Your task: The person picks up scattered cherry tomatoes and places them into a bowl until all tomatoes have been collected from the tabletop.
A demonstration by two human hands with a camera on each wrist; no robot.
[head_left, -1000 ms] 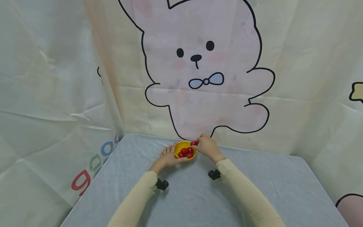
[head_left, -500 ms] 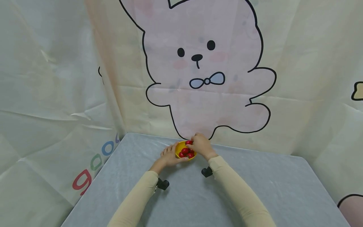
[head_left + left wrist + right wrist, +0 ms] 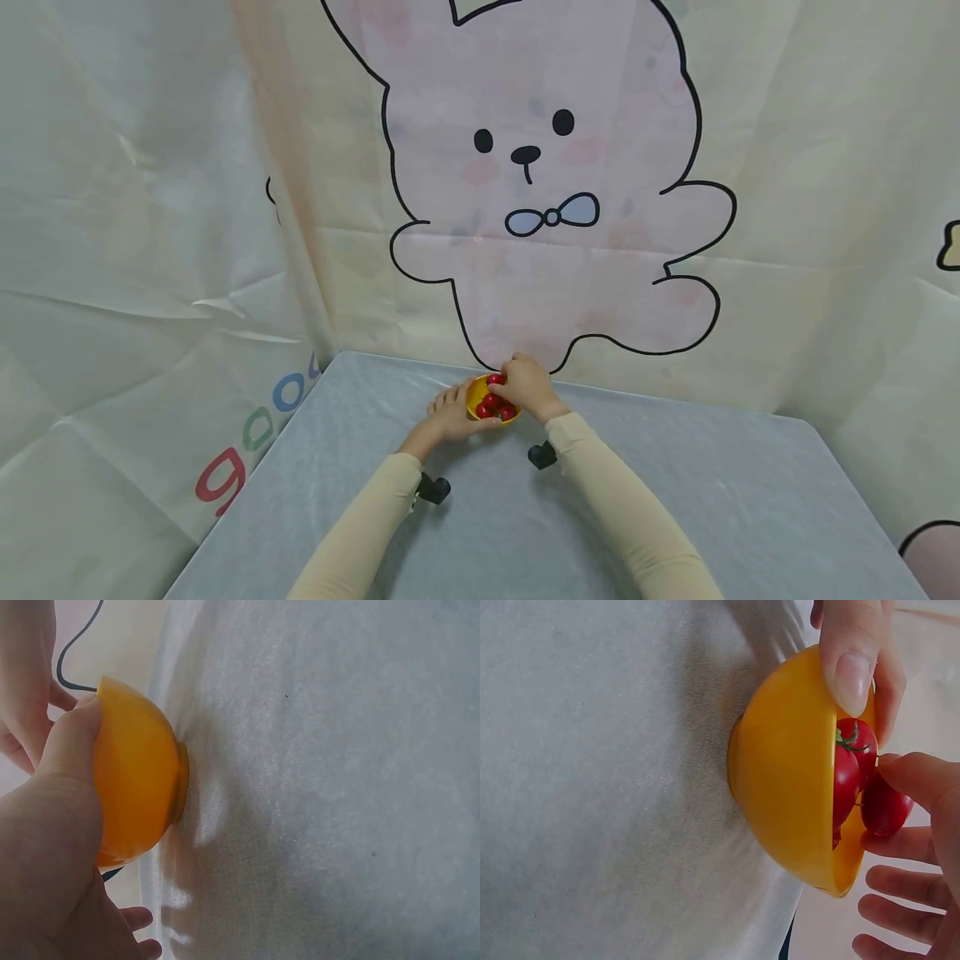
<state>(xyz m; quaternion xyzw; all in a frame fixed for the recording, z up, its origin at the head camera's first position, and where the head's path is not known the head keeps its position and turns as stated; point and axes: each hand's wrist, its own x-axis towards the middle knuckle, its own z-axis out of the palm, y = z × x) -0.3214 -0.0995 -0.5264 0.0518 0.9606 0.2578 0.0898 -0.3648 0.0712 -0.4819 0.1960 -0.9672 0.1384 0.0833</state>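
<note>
A yellow bowl point(image 3: 476, 390) stands upright at the far side of the table, with several red cherry tomatoes point(image 3: 491, 401) inside. My left hand point(image 3: 452, 417) grips it from the left; in the left wrist view the thumb presses on the rim of the bowl point(image 3: 139, 772). Over the bowl's far right part, my right hand point(image 3: 529, 387) pinches one cherry tomato point(image 3: 885, 804) between thumb and index finger, and its other fingers spread away from it. A green stem shows on another tomato point(image 3: 857, 741). The bowl's wall hides the lower tomatoes in the right wrist view.
A grey-blue cloth covers the table point(image 3: 480, 517). Just behind its far edge hangs a cream curtain point(image 3: 787, 333) with a cartoon animal. Black wrist devices point(image 3: 433, 489) sit under both sleeves.
My right hand has moved left with the pinched tomato, from the bowl's right rim to over its inside. The left hand keeps its grip on the bowl.
</note>
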